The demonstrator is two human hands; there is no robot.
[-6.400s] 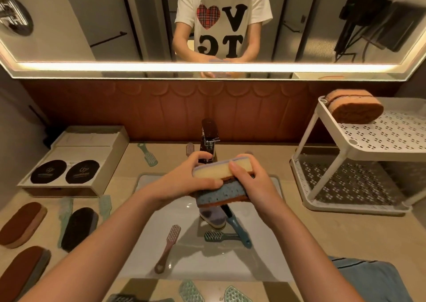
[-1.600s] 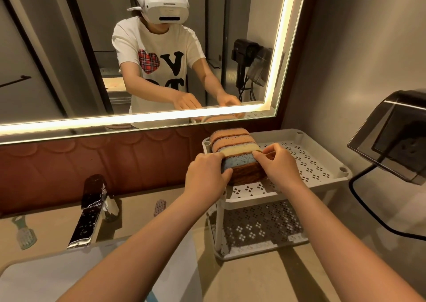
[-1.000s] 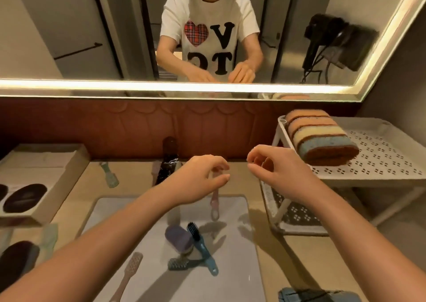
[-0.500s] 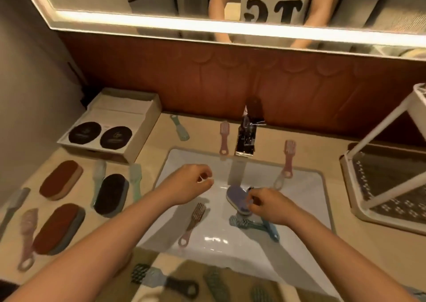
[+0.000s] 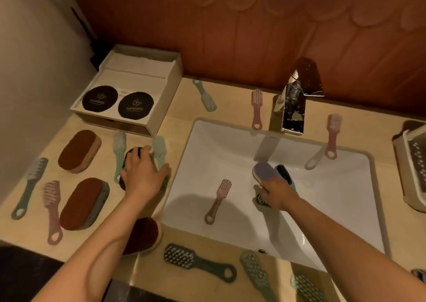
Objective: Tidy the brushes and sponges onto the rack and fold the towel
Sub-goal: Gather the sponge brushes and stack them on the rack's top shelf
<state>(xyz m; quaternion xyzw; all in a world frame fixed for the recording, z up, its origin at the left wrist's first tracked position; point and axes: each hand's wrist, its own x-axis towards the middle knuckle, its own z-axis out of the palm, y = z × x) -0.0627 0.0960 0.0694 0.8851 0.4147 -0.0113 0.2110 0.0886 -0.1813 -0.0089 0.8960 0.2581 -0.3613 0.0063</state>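
Left hand point(image 5: 143, 175): lies over the dark sponge point(image 5: 131, 154) on the counter left of the sink point(image 5: 226, 145); whether it grasps the sponge cannot be told.
Right hand point(image 5: 276, 193): inside the sink, fingers clasping the purple sponge point(image 5: 265, 171).
Pink brush point(image 5: 217, 200): in the sink, left of that sponge.
Rack point(image 5: 412, 163): right of the sink.

A bathroom vanity, this: a white rectangular sink point(image 5: 230, 145) sunk into a beige countertop point(image 5: 181, 108), chrome faucet point(image 5: 291, 108) at its far edge, amenity box point(image 5: 138, 71) far left, reddish-brown wall panelling point(image 5: 253, 25) behind.
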